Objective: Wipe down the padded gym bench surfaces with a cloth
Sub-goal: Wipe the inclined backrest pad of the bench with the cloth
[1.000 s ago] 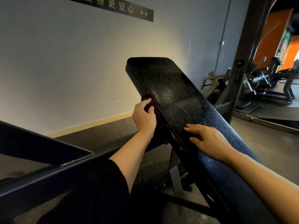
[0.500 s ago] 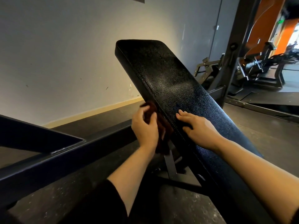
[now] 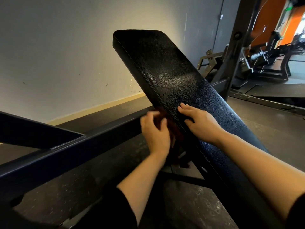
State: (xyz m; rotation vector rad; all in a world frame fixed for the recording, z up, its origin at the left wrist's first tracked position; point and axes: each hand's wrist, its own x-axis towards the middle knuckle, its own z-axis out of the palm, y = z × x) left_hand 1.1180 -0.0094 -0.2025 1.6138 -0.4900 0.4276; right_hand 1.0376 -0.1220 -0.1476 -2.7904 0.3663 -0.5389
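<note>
Pressing cloth (image 3: 166,119) against bench pad (image 3: 173,76) edge, left hand (image 3: 155,133)

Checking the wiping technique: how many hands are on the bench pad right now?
2. The left hand presses the dark red cloth on the bench pad's side edge; the right hand rests flat on top.

A pale grey wall (image 3: 66,47), scuffed low down, runs behind to a tan skirting board (image 3: 102,107). Dark speckled rubber floor (image 3: 272,129) underfoot. A heavy black steel frame beam (image 3: 66,151) crosses on the left; a rack upright (image 3: 234,47) rises to the right, orange walls (image 3: 267,19) glowing beyond.
</note>
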